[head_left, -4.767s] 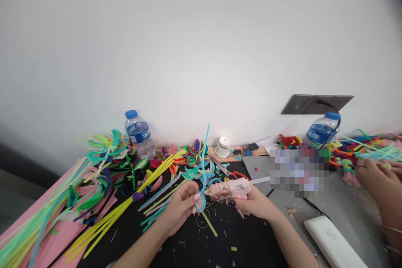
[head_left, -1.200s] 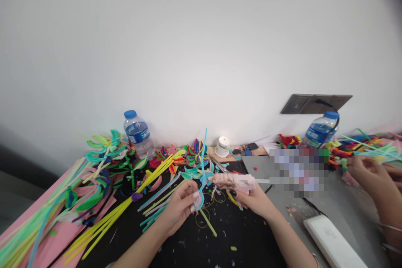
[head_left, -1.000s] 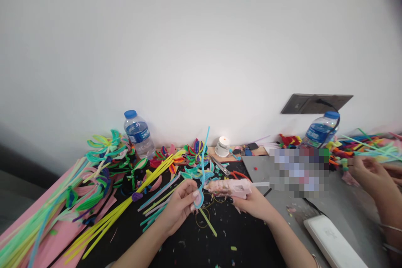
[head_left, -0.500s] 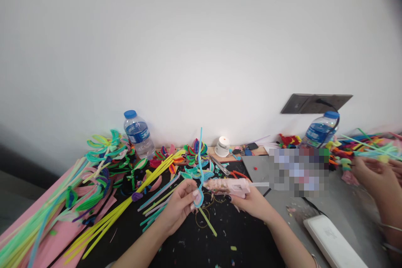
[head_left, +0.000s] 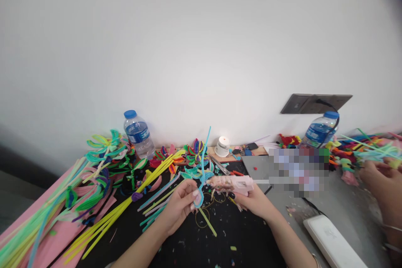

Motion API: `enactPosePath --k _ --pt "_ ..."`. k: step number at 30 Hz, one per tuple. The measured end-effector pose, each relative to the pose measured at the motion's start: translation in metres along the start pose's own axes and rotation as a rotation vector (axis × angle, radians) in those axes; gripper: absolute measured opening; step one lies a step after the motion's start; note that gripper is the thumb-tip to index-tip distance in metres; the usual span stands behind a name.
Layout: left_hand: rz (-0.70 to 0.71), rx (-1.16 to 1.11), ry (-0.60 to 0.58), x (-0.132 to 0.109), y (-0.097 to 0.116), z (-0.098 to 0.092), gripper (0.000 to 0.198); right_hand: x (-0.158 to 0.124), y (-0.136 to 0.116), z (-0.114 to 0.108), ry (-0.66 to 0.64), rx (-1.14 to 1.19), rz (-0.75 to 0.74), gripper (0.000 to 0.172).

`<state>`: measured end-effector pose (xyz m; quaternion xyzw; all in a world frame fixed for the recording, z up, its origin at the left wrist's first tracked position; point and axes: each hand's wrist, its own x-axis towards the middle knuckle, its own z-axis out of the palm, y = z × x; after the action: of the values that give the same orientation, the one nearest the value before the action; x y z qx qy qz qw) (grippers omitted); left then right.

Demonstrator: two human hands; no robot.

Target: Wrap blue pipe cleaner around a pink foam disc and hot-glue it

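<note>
My left hand (head_left: pixel 179 207) is closed on a blue pipe cleaner (head_left: pixel 203 160) bent into a small pink-filled loop at the bottom, its long end standing upward. My right hand (head_left: pixel 256 202) grips a pink glue gun (head_left: pixel 234 183), held level with its nozzle pointing left, close to the pipe cleaner just above the loop. Both hands hover over a black mat (head_left: pixel 204 238) strewn with small scraps.
Long yellow, green and pink pipe cleaners (head_left: pixel 94 201) pile up at the left. Water bottles (head_left: pixel 138 134) (head_left: pixel 318 131), a white jar (head_left: pixel 222 147), scissors (head_left: pixel 221 166) and finished flowers (head_left: pixel 194 150) line the wall. A white box (head_left: pixel 333 243) lies right. Another person's hand (head_left: pixel 378 176) works at far right.
The glue gun's nozzle has wavered beside the pipe cleaner, rising slightly since half a second ago. The pipe cleaner's top tilted a little right. The other person's hand shifted rightward.
</note>
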<state>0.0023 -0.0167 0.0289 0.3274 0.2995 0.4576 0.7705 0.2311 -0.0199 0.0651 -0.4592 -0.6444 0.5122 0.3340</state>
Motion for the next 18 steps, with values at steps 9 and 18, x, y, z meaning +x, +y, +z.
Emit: enactPosePath --k 9,18 --pt "-0.008 0.003 0.012 0.0 -0.0003 0.0008 0.018 -0.0002 0.0029 0.0 -0.069 0.008 0.013 0.041" --pt "-0.013 0.008 0.017 0.0002 0.0001 0.0011 0.018 0.0002 0.0025 0.0014 -0.093 0.036 0.042 0.036"
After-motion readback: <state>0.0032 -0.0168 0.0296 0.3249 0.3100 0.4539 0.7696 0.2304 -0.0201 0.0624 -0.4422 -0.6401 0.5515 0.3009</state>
